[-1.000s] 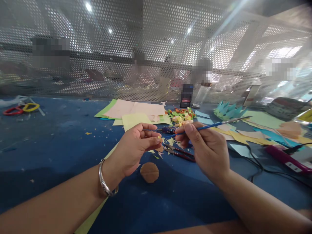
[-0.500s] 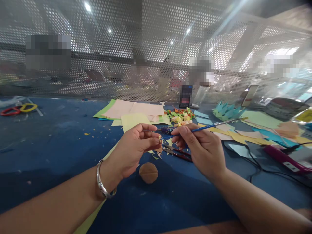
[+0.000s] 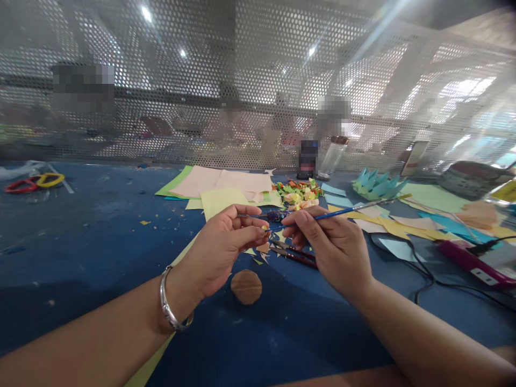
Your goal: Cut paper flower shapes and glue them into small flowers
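From where I stand, the tabletop (image 3: 100,236) is crowded just beyond the two hands. A pointed tool with a dark handle (image 3: 276,215) and a pair of snips (image 3: 296,257) lie among paper scraps, partly hidden by the fingers. Behind sit flat pink sheets (image 3: 201,179) and a heap of curly green, orange and cream cuttings (image 3: 298,188); a clear bottle (image 3: 332,159) leans near the perforated metal panel (image 3: 262,64). Over to the right, black cable loops beside a glossy purple power strip (image 3: 470,262), near a spiky blue folded-paper piece (image 3: 377,185).

The left hand (image 3: 231,242) pinches a tiny yellow piece (image 3: 265,228) above the tabletop. The right hand (image 3: 336,244) grips a slim blue-handled brush (image 3: 334,213), its handle end at the yellow piece; I can't tell whether they touch. Nearer the person lies a roundish brown disc (image 3: 246,287), matt and faceted at the edge.
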Tool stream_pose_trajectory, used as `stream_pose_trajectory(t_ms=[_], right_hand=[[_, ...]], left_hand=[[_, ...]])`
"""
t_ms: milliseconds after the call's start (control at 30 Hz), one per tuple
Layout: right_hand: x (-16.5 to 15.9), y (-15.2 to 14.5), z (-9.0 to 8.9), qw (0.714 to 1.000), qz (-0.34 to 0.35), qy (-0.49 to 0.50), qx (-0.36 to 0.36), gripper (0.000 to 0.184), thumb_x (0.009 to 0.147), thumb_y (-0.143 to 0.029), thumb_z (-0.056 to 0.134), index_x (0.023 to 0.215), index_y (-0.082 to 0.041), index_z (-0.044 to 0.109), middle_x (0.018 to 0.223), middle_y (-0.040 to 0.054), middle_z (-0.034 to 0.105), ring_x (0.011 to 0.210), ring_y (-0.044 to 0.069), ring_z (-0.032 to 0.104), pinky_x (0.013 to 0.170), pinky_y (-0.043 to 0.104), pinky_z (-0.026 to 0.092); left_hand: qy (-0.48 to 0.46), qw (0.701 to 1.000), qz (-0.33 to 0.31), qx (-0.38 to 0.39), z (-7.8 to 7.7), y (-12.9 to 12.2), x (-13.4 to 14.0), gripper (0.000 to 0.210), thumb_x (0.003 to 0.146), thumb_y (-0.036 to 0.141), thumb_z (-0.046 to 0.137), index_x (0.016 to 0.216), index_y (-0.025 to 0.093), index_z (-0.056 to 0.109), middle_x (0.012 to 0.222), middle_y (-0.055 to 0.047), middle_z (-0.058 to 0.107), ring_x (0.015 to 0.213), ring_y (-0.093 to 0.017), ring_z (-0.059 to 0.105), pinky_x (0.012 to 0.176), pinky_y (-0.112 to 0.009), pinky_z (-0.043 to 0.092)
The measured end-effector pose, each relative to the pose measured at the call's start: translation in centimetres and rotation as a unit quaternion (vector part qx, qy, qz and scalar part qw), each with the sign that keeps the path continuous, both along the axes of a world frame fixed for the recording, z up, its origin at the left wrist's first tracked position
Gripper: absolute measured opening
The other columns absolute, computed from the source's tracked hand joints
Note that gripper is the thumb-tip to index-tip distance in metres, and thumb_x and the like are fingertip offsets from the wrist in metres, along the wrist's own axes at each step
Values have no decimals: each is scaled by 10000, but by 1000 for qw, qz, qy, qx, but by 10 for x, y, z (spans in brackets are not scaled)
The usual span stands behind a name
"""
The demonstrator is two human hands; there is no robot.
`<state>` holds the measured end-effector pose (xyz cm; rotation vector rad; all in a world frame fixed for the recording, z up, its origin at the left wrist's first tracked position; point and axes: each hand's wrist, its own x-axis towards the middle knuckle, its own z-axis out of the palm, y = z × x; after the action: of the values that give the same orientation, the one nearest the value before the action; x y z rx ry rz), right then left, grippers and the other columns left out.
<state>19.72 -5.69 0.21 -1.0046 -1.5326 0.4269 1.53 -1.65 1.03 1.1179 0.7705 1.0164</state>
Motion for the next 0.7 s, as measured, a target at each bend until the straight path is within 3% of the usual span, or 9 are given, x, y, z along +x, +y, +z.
stream_pose_trajectory(t_ms=[433,700], right_hand=[[0,0,-2,1000,-6,-11,5,272,1007,-336,587,912,-184,791,769,13,740,582,91,628,549,199,522],[0,0,-3,1000,-14,-23,14,272,1011,-327,571,936,-182,789,811,36,750,611,114,645,570,230,538]], left_hand=[[28,999,12,22,-4,3,-3,409,753,120,809,1102,149,599,904,-29,683,811,-120,643,777,-253,508],[66,996,25,57,-4,3,-3,488,745,185,829,1158,166,569,940,-40,687,845,-150,651,813,-304,512]])
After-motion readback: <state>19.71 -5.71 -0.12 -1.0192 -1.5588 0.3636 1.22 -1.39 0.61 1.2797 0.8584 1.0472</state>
